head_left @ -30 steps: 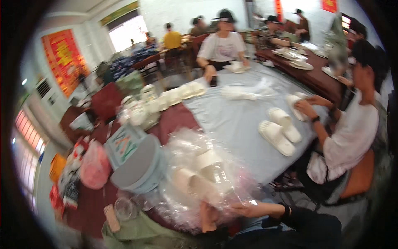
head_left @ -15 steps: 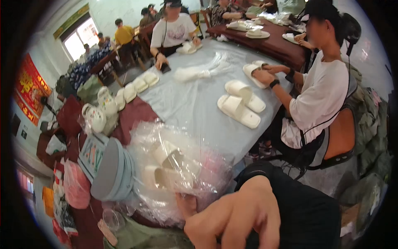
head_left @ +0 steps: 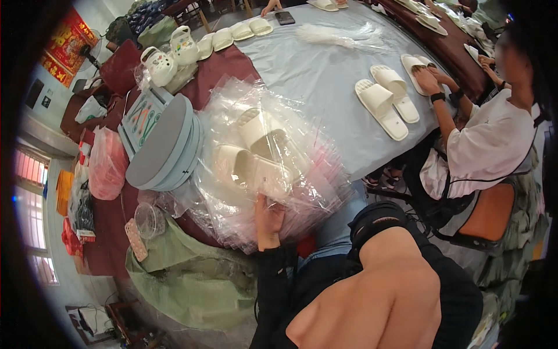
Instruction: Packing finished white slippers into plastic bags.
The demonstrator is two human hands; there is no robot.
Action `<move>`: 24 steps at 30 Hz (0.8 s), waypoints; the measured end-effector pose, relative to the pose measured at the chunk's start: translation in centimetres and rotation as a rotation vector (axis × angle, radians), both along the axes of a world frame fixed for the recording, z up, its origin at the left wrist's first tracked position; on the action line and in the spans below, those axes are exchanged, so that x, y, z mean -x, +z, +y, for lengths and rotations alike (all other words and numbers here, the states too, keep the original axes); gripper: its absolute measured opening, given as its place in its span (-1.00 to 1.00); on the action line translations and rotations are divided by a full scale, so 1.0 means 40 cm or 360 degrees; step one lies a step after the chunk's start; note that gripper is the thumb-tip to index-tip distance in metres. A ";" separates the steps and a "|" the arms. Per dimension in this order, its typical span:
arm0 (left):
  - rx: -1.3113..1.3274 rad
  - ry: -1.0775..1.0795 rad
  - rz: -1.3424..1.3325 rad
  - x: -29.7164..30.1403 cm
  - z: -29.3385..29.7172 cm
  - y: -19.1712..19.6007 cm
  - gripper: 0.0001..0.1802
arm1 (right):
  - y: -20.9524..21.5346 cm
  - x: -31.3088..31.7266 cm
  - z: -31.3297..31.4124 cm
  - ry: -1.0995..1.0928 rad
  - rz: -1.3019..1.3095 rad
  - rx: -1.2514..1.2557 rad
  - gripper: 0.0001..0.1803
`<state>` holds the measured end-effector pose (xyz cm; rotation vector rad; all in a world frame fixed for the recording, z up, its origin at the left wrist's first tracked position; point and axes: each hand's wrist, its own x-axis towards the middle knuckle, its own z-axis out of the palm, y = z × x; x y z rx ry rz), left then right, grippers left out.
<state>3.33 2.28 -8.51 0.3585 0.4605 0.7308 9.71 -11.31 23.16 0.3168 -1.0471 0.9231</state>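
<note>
A pair of cream slippers (head_left: 256, 148) lies within or on a pile of clear plastic bags (head_left: 319, 174) with pinkish edges; glare hides which. At the slippers' near end is my left hand (head_left: 269, 221), against the plastic, its fingertips covered by film and reflections. Large and close in the foreground, my right hand (head_left: 372, 296) shows its back and wrist. Its fingers are out of sight, so what it holds, if anything, cannot be seen. Another cream pair (head_left: 386, 102) rests on the grey-covered table (head_left: 314, 75).
Left of the bags stand a grey-blue round-ended box (head_left: 163, 139), a clear tub (head_left: 151, 221) and a pink bag (head_left: 107, 163). White clogs (head_left: 160, 67) and a row of slippers (head_left: 232, 36) sit farther back. At right, a seated person (head_left: 482, 128) handles another pair.
The view has tilted down, bringing the bagged slippers and both my sleeves more into sight. My left hand now shows more clearly beside the slippers' near end. My right hand sits lower and closer.
</note>
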 end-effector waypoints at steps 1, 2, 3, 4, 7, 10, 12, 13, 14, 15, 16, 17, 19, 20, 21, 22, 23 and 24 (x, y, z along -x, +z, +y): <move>0.0045 0.0003 0.0037 -0.001 -0.003 0.003 -0.53 | 0.006 0.000 -0.008 0.0034 0.0108 0.0200 -0.86; 0.0089 0.0006 0.0074 0.000 -0.006 0.004 -0.53 | -0.001 0.002 -0.001 0.0050 0.0115 0.0203 -0.86; 0.0087 0.0018 0.0079 0.000 -0.006 0.001 -0.53 | -0.007 0.005 0.011 -0.0035 0.0115 0.0077 -0.85; 0.0078 -0.0024 0.0016 0.000 -0.007 -0.003 -0.53 | -0.010 0.007 0.018 -0.0121 0.0116 -0.0048 -0.84; 0.0087 -0.0024 -0.0032 -0.007 -0.018 0.008 -0.53 | -0.010 0.002 0.014 -0.0174 0.0084 0.0044 -0.88; 0.0064 0.0014 -0.0034 0.009 -0.011 -0.009 -0.53 | -0.016 -0.001 0.054 -0.0313 0.0249 -0.0082 -0.91; 0.0036 -0.0002 -0.0053 0.008 -0.011 -0.008 -0.54 | -0.027 -0.009 0.052 -0.0268 0.0209 -0.0110 -0.87; 0.0008 0.0000 0.0019 -0.003 -0.014 0.008 -0.54 | -0.016 -0.014 0.040 -0.0214 0.0152 0.0008 -0.84; -0.0020 0.0003 0.0092 -0.014 -0.016 0.017 -0.55 | -0.008 -0.014 0.030 -0.0158 0.0097 0.0128 -0.81; -0.0021 0.0001 0.0099 -0.018 -0.012 0.018 -0.55 | -0.003 0.014 0.017 -0.0159 0.0104 0.0127 -0.81; 0.0020 0.0003 0.0084 -0.018 -0.005 0.012 -0.55 | -0.006 0.066 0.001 -0.0125 0.0397 0.0210 -0.77; 0.0060 0.0006 0.0069 -0.015 0.001 0.008 -0.54 | -0.007 0.099 -0.011 -0.0089 0.0689 0.0293 -0.72; 0.0041 -0.0037 0.0078 -0.007 0.005 0.011 -0.53 | -0.007 0.107 -0.017 -0.0048 0.0577 0.0280 -0.67; 0.0016 -0.0083 0.0081 -0.002 0.008 0.015 -0.52 | -0.006 0.107 -0.016 -0.0009 0.0459 0.0261 -0.61; 0.0006 -0.0095 0.0069 -0.013 0.005 0.021 -0.52 | -0.017 0.048 0.017 -0.0113 0.0102 -0.0010 -0.51; 0.0041 -0.0051 0.0077 -0.013 -0.001 0.024 -0.49 | -0.019 0.036 0.029 -0.0106 0.0101 -0.0019 -0.51; 0.0074 -0.0006 0.0083 -0.012 -0.006 0.026 -0.46 | -0.019 0.030 0.037 -0.0133 0.0045 -0.0103 -0.49; 0.0061 -0.0008 0.0072 -0.016 -0.010 0.020 -0.46 | -0.025 0.021 0.045 -0.0170 -0.0018 -0.0189 -0.47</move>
